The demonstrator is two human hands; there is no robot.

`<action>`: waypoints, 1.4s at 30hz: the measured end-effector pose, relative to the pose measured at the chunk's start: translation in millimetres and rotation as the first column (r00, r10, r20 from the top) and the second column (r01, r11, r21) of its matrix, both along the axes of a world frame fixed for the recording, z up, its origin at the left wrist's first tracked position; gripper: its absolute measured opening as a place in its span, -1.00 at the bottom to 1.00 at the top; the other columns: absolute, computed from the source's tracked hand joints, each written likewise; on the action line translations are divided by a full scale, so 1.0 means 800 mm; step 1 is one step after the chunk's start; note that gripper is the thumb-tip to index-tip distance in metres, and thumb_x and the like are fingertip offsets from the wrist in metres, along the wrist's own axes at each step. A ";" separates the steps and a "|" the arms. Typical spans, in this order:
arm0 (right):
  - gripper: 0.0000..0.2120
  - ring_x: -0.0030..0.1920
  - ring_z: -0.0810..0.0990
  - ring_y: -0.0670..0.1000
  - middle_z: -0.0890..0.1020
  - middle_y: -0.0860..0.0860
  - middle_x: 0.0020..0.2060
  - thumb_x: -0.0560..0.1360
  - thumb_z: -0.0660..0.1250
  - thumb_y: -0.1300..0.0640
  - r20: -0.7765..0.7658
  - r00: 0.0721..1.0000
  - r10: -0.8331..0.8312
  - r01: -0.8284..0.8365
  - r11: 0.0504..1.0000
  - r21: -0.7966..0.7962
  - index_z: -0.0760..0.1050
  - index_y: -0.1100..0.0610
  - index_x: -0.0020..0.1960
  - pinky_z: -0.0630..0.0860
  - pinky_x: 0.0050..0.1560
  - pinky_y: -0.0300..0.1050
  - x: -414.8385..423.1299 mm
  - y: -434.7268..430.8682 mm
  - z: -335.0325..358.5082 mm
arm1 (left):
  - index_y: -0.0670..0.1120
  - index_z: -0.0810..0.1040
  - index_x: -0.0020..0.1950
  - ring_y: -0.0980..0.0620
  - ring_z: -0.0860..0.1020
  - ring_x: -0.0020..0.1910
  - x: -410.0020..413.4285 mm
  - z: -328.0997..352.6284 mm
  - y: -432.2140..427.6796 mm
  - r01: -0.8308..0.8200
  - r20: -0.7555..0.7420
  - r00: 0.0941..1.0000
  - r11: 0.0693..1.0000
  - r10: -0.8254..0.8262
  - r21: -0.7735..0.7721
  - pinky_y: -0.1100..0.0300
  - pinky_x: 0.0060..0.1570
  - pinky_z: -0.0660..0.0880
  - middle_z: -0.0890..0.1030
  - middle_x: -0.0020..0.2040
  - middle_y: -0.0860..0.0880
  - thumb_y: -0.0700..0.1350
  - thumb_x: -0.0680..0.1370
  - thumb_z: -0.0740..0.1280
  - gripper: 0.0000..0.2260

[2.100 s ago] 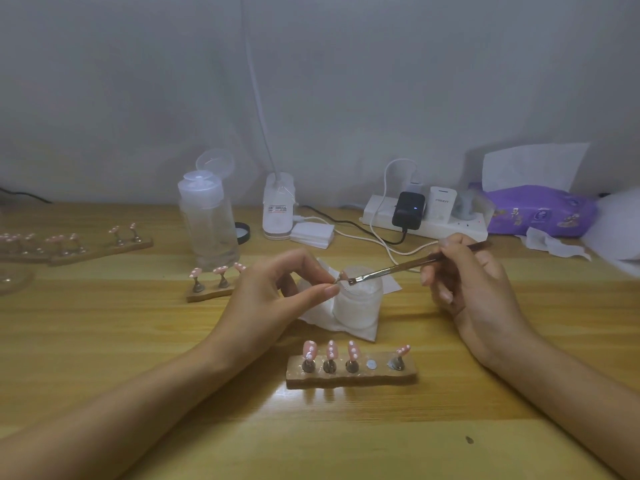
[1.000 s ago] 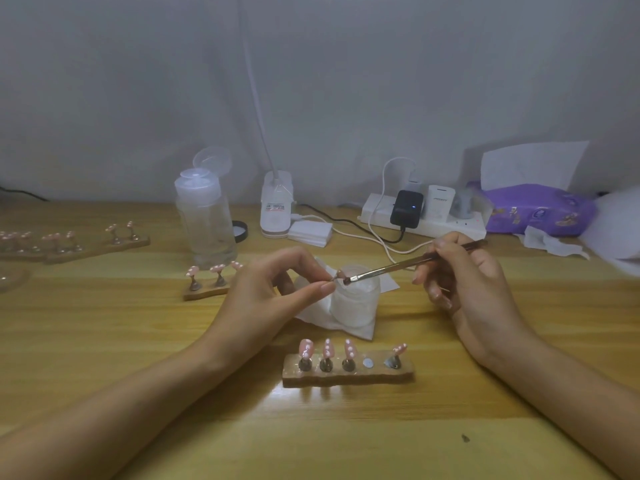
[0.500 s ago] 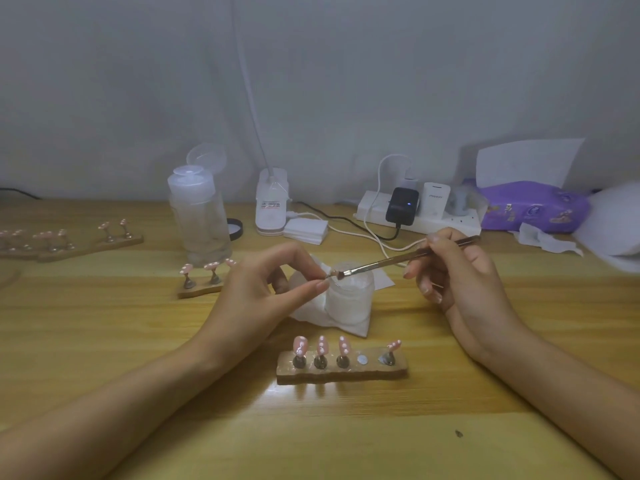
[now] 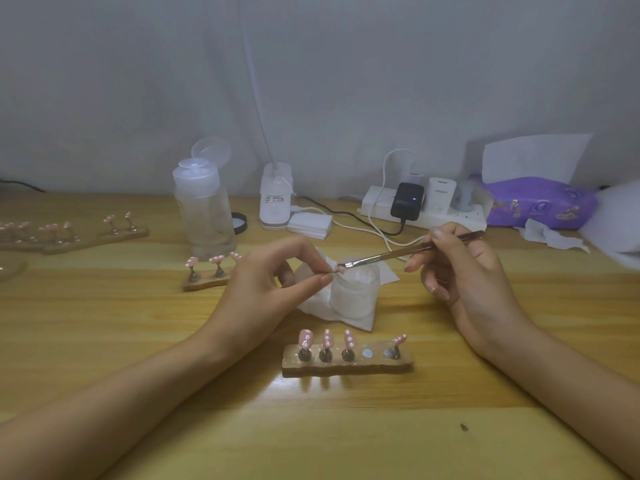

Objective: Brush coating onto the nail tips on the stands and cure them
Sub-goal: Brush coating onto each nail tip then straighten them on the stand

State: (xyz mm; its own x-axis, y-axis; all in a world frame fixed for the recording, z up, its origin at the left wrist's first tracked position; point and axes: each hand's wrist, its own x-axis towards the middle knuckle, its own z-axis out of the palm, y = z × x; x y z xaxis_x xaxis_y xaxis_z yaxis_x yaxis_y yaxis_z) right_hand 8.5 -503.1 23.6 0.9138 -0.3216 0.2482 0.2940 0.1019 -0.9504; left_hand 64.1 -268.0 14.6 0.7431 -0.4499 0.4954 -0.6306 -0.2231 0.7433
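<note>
My left hand (image 4: 263, 289) pinches a small nail tip on its peg (image 4: 337, 270) between thumb and forefinger, just above an open white jar (image 4: 355, 292). My right hand (image 4: 464, 275) holds a thin brush (image 4: 408, 252), and its bristles touch the pinched nail tip. In front of the jar lies a wooden stand (image 4: 346, 367) with several pink dotted nail tips on pegs and one bare magnet spot. A second small stand (image 4: 207, 271) with three tips sits to the left.
A clear pump bottle (image 4: 204, 209), a white lamp base (image 4: 275, 199) and a power strip (image 4: 422, 209) with chargers line the back of the wooden table. More nail stands (image 4: 69, 233) lie far left. A purple wipes pack (image 4: 536, 202) and tissues sit at the right.
The two hands, the nail tip and the brush stay almost still over the jar; the brush tip shifts only slightly on the nail. The camera view drifts a little.
</note>
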 end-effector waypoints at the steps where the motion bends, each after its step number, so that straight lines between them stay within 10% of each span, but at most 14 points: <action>1: -0.78 -0.57 0.40 -0.07 0.65 0.09 -0.41 0.65 0.17 0.16 -0.008 1.000 -0.013 0.013 1.000 0.011 0.42 0.13 -0.16 0.28 -0.58 -0.32 0.000 -0.001 0.000 | 0.06 0.62 -0.16 0.16 0.44 -0.39 0.000 0.000 0.000 0.001 0.001 1.000 1.000 -0.001 0.002 0.43 -0.31 0.39 0.65 -0.10 0.20 -0.12 0.50 0.50 -0.89; 42: -0.75 -0.60 0.35 -0.08 0.64 0.09 -0.42 0.65 0.16 0.17 0.034 0.999 -0.034 0.036 0.999 -0.034 0.39 0.11 -0.20 0.21 -0.60 -0.34 -0.002 0.002 0.001 | -0.02 0.61 -0.17 -0.06 0.46 -0.37 -0.003 0.003 -0.001 0.008 -0.030 1.000 1.000 -0.008 0.000 0.40 -0.28 0.41 0.63 -0.17 0.22 -0.14 0.50 0.49 -0.91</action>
State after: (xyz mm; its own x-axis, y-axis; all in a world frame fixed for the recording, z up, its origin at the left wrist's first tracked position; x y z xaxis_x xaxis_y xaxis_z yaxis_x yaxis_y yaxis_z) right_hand 7.1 -501.1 24.4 0.8931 -0.3439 0.2899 0.3284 0.0582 -0.9427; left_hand 61.5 -268.5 16.8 0.7540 -0.4559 0.4729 -0.6100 -0.2189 0.7615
